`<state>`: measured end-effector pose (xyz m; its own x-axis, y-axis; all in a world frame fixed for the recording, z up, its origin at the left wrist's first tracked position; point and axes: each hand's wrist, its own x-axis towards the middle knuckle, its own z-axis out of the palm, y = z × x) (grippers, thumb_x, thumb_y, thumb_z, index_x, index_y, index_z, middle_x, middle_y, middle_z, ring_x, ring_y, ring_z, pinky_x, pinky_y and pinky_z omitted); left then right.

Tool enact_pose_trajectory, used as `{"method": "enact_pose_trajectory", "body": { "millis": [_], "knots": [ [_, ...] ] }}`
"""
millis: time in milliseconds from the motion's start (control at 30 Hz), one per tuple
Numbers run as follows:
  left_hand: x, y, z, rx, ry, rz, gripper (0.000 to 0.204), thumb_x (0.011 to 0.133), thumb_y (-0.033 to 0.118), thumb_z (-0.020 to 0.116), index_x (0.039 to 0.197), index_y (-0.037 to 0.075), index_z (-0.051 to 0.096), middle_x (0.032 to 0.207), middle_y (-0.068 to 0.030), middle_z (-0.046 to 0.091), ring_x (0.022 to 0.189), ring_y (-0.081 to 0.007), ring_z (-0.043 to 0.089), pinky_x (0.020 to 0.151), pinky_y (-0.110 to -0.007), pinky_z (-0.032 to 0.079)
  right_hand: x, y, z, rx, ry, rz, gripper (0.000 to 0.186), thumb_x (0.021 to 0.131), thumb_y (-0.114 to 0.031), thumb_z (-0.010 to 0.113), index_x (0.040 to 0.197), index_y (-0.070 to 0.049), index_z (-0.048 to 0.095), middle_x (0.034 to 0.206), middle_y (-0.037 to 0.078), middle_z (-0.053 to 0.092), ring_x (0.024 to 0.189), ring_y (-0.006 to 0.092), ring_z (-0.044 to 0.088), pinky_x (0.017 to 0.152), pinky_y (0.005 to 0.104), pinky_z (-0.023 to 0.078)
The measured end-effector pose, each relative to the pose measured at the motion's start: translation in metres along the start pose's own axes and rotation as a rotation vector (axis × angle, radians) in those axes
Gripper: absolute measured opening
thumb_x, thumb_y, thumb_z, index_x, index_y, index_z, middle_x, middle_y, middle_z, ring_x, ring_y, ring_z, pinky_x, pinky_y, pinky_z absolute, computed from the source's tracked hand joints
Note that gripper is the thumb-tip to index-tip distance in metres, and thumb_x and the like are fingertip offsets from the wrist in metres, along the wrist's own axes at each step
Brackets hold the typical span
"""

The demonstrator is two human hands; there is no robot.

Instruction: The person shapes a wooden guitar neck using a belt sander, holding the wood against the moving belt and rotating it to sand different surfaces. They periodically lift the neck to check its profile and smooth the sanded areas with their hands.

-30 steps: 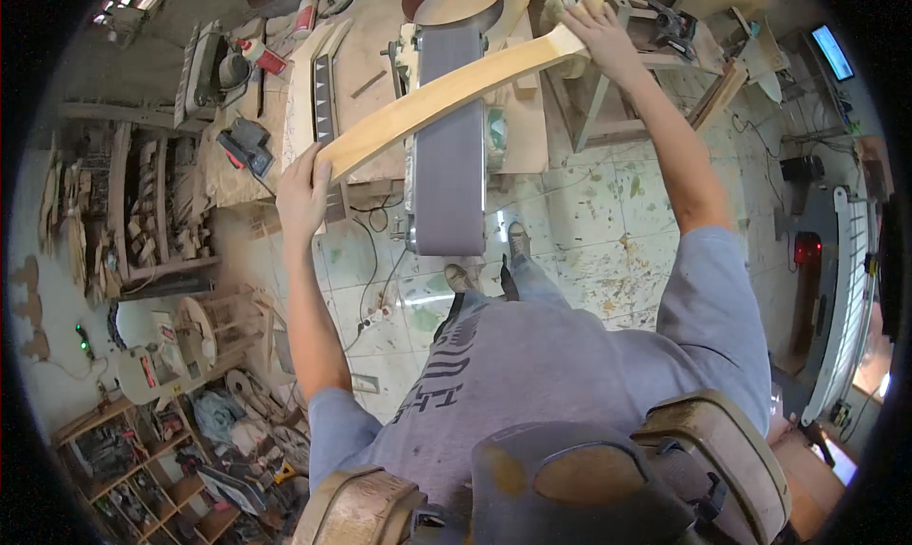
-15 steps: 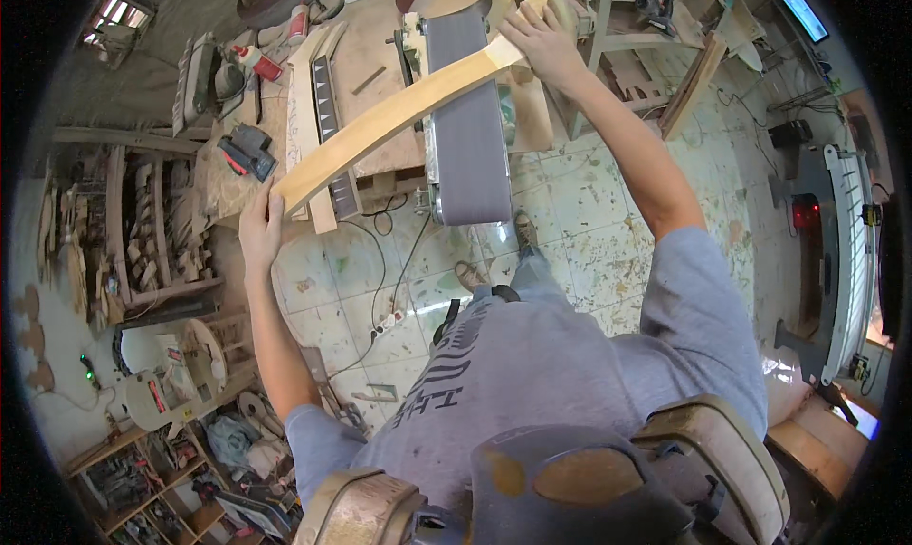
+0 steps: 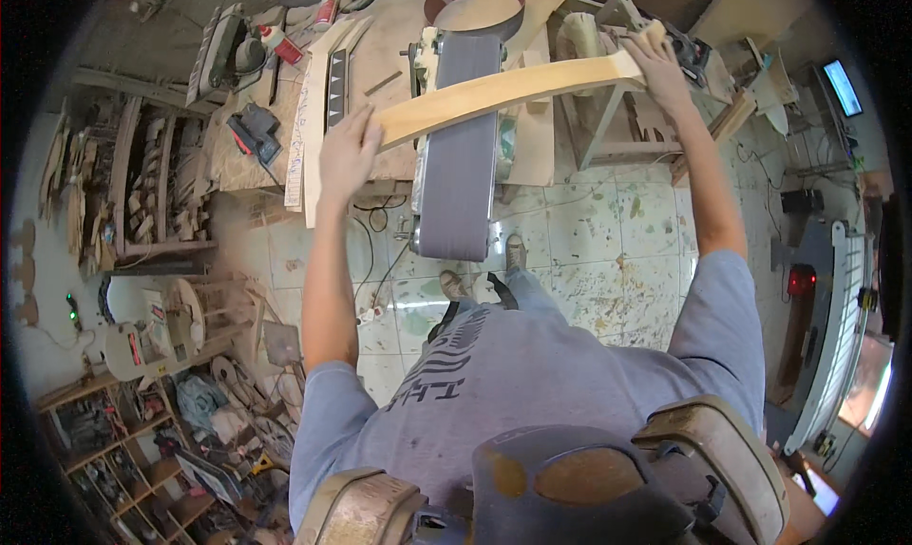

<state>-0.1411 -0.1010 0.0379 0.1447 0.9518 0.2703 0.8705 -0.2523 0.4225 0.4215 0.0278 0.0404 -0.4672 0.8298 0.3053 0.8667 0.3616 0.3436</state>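
Note:
My left hand [image 3: 349, 155] is closed round the left end of a long, gently curved wooden board [image 3: 513, 82]. At the board's narrower, paler right end, my right hand [image 3: 659, 76] grips it. The board spans crosswise over the grey belt of a belt sander [image 3: 461, 189], tilted with its right end farther from me. Whether it touches the belt I cannot tell. The sander sticks out from the workbench toward me. Left of it on the bench lie a strip with dark triangular marks [image 3: 337, 84] and pale boards [image 3: 306, 132].
A dark power tool [image 3: 255, 134], a red-and-white bottle [image 3: 280, 44] and a round sanding-belt loop [image 3: 475, 5] rest on the bench. Right of it stands a wooden frame [image 3: 608, 151]. Cables [image 3: 375, 246] cross the tiled floor. Shelves of wood scraps [image 3: 142, 189] line the left.
The board has shifted right in my two hands, its left end now closer to the sander. Both hands have moved right with it, and the view has turned slightly.

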Motion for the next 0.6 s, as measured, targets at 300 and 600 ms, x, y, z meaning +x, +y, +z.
{"method": "enact_pose_trajectory", "body": {
  "millis": [300,600],
  "knots": [
    [0.024,0.105,0.062,0.062,0.06,-0.046,0.056,0.099,0.043,0.052,0.136,0.001,0.059,0.14,-0.0194,0.059,0.129,-0.0363,0.055,0.109,-0.046,0.041,-0.004,0.118,0.05,-0.103,-0.134,-0.017,0.066,0.091,-0.004,0.056,0.153,-0.02,0.038,0.16,0.001,0.038,0.145,0.0299,0.04,0.122,0.0504,0.027],
    [0.007,0.097,0.045,0.045,0.077,-0.111,0.057,0.097,0.042,0.056,0.136,0.0,0.059,0.14,-0.0208,0.059,0.128,-0.0369,0.056,0.11,-0.046,0.041,0.023,0.098,0.053,-0.079,-0.036,-0.092,0.067,0.089,-0.008,0.063,0.151,-0.019,0.041,0.16,0.002,0.039,0.148,0.0296,0.035,0.122,0.0486,0.027]
  ]
}}
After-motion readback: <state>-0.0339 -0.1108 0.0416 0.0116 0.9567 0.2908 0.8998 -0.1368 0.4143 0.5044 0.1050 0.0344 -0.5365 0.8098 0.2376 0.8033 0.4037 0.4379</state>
